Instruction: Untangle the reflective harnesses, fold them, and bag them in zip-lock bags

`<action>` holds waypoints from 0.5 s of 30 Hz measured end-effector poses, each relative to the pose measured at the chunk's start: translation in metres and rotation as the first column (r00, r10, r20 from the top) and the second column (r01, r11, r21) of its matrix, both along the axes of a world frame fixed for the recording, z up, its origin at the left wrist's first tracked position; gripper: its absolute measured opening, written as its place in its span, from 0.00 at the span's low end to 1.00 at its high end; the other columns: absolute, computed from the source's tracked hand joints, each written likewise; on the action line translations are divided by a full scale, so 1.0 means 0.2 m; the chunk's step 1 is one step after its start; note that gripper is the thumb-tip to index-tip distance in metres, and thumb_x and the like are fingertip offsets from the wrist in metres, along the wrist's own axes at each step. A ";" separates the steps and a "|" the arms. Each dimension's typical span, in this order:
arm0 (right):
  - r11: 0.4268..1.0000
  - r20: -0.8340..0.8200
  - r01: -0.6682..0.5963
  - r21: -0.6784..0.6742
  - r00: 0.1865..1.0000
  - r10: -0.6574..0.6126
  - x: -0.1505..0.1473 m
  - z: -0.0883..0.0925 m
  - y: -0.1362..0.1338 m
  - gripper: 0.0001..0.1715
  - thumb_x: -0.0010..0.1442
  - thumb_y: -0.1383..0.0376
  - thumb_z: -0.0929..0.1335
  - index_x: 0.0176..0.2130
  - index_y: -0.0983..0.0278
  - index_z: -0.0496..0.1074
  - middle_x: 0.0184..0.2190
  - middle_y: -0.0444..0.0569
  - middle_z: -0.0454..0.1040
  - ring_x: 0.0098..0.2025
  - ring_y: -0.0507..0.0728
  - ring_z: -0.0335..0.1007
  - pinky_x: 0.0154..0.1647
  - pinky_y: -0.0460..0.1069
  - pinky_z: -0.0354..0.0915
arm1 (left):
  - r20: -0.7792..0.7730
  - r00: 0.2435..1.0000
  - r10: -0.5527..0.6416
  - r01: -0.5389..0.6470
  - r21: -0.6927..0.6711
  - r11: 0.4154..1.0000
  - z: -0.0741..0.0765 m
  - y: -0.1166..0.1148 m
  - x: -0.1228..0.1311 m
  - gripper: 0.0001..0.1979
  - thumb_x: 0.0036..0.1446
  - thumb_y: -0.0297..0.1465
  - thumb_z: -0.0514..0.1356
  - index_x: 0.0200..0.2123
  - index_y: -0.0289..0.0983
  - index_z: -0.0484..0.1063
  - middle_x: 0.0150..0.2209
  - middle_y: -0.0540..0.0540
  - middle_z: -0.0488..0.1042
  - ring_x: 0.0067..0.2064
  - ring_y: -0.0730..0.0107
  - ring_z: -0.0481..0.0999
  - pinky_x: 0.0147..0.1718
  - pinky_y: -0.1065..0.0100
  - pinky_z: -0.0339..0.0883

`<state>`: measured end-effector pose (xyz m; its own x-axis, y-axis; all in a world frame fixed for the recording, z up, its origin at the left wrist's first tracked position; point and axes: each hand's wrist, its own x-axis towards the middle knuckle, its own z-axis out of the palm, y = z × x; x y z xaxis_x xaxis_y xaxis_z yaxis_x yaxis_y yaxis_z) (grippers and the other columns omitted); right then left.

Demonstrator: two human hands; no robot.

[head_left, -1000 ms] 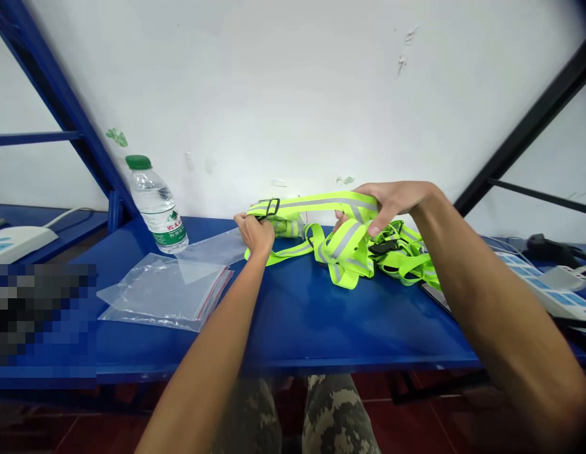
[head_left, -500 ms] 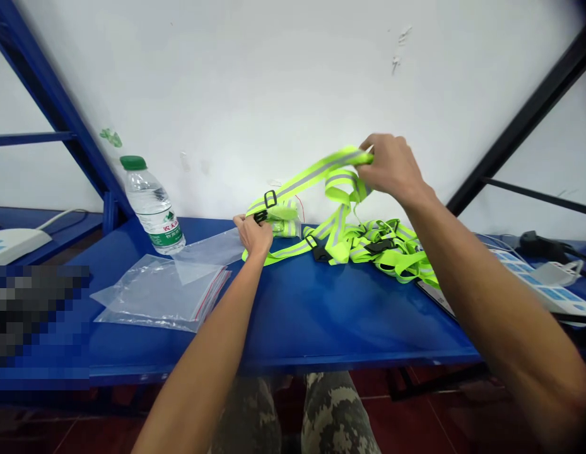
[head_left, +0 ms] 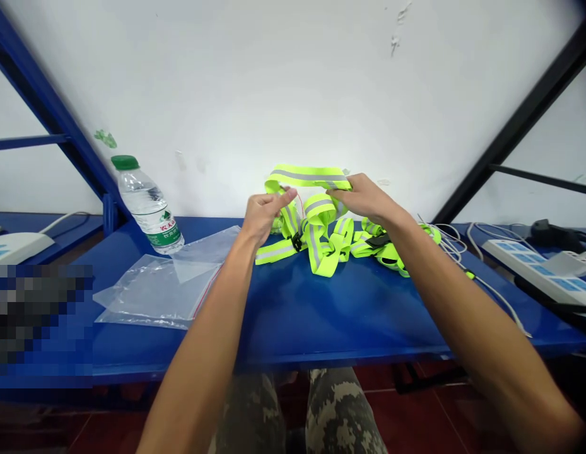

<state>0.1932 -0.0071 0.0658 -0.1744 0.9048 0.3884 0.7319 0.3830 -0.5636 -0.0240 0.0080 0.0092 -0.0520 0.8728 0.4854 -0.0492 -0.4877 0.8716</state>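
A neon yellow strap (head_left: 306, 175) with a grey reflective stripe arches between my two hands above the table. My left hand (head_left: 267, 214) is closed on its left part, thumb stretched out to the right. My right hand (head_left: 361, 194) pinches its right end. Loops of the strap hang down below and between the hands onto the blue table (head_left: 321, 328). A black buckle (head_left: 296, 242) lies at the strap just right of my left hand. More neon straps (head_left: 392, 252) lie in a heap beside my right forearm.
Clear zip bags (head_left: 160, 293) lie on the left of the table, with a green-capped water bottle (head_left: 148, 208) behind them. White cables (head_left: 453, 243) and a power strip (head_left: 543, 268) are on the right. A white wall (head_left: 274, 82) stands behind.
My right hand has come down and left, nearer my left hand. The stretched strap now bends into an arch. My left hand has risen a little, and the strap heap at right has shifted, baring cables.
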 end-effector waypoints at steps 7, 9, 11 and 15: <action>0.986 0.289 0.085 0.145 0.949 -0.124 -0.03 -0.01 -0.03 0.05 0.51 0.67 0.65 0.29 0.63 0.72 0.28 0.54 0.74 0.34 0.62 0.69 0.33 0.53 0.62 | -0.380 0.917 0.116 -0.037 0.210 0.977 0.19 -0.13 0.05 0.17 0.47 0.42 0.68 0.24 0.38 0.67 0.37 0.44 0.77 0.44 0.62 0.77 0.44 0.64 0.68; 0.984 0.220 0.066 0.165 0.970 -0.101 -0.06 0.00 -0.07 0.07 0.50 0.67 0.67 0.32 0.63 0.75 0.30 0.54 0.76 0.36 0.64 0.70 0.37 0.55 0.64 | -0.624 0.781 -0.007 0.108 0.125 0.986 0.23 -0.11 0.09 0.17 0.40 0.38 0.72 0.31 0.38 0.71 0.34 0.46 0.76 0.41 0.61 0.77 0.42 0.64 0.69; 0.991 0.114 -0.018 0.134 0.994 0.002 -0.07 0.00 -0.10 0.09 0.50 0.67 0.68 0.34 0.63 0.76 0.33 0.54 0.77 0.39 0.64 0.71 0.40 0.56 0.65 | -0.797 0.603 -0.034 0.149 0.071 0.986 0.25 -0.08 0.13 0.16 0.36 0.33 0.72 0.29 0.37 0.73 0.28 0.48 0.74 0.36 0.59 0.76 0.39 0.63 0.68; 0.940 -0.247 -0.337 0.059 0.907 0.340 0.00 -0.02 -0.11 0.25 0.47 0.63 0.74 0.47 0.62 0.75 0.47 0.53 0.76 0.50 0.64 0.71 0.48 0.56 0.68 | -0.802 0.597 -0.028 0.154 0.081 0.985 0.26 -0.04 0.15 0.05 0.44 0.29 0.65 0.25 0.34 0.72 0.22 0.49 0.70 0.29 0.63 0.73 0.33 0.64 0.67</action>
<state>0.1936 -0.0292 0.0613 -0.3649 0.8024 0.4722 0.3932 0.5925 -0.7031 0.0050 -0.0009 0.0618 0.4858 0.7774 0.3995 0.5819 -0.6287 0.5159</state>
